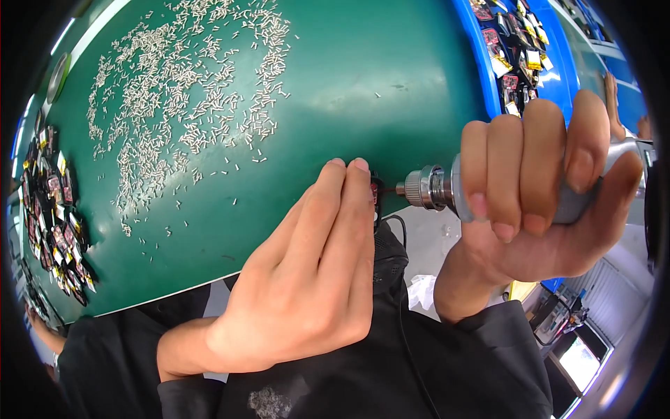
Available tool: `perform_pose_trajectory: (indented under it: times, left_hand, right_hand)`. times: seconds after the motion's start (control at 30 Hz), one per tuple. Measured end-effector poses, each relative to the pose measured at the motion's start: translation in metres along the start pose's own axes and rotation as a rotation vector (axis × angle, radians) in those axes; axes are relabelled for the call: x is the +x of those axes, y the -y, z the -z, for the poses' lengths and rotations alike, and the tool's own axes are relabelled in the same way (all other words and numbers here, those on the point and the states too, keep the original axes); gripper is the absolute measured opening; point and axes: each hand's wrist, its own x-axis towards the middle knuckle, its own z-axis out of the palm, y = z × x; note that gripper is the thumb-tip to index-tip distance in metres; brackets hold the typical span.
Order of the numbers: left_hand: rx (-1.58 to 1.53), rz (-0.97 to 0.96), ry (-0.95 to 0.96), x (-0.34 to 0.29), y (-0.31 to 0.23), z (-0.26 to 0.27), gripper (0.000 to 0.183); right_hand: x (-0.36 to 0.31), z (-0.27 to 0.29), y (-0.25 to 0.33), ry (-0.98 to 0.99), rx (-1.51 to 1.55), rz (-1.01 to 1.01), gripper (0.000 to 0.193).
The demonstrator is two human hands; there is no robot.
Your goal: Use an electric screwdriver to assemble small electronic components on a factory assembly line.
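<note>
A grey, silver-nosed driver (427,187) points left at a small dark part (377,200).

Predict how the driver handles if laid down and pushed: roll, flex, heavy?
Likely to roll: the driver's barrel looks round. Probably stiff: it seems a rigid body, with a metal collar. Perhaps heavy for its size, nose especially, given that collar, though the right fingers hide much of the body.
</note>
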Motion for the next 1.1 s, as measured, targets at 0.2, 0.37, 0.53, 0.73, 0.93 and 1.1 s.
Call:
perform_pose_trajectory:
  times: [0.2, 0.37, 0.53, 0.73, 0.93, 1.1]
  left_hand:
    - [-0.075, 0.01, 0.046, 0.003, 0.003, 0.007, 0.034]
    - [-0.025, 0.017, 0.088, 0.003, 0.003, 0.022, 0.038]
    - [-0.071, -0.023, 0.015, -0.002, 0.007, 0.02, 0.03]
    - [-0.063, 0.268, -0.07, -0.041, 0.032, 0.073, 0.036]
    - [0.573, 0.707, -0.154, -0.106, 0.112, 0.126, 0.039]
    - [0.466, 0.588, -0.219, -0.09, 0.121, 0.123, 0.03]
  right_hand:
    - [0.007, -0.009, -0.005, 0.086, -0.056, 0.039, 0.026]
    - [0.009, -0.016, -0.005, 0.099, -0.053, 0.028, 0.022]
    - [0.011, -0.022, -0.012, 0.072, 0.016, 0.125, 0.025]
    - [-0.001, -0.003, -0.007, -0.039, 0.344, 0.26, 0.014]
    - [-0.021, -0.01, -0.033, -0.2, 0.351, 0.123, 0.014]
    - [-0.022, -0.021, -0.044, -0.255, 0.386, 0.062, 0.015]
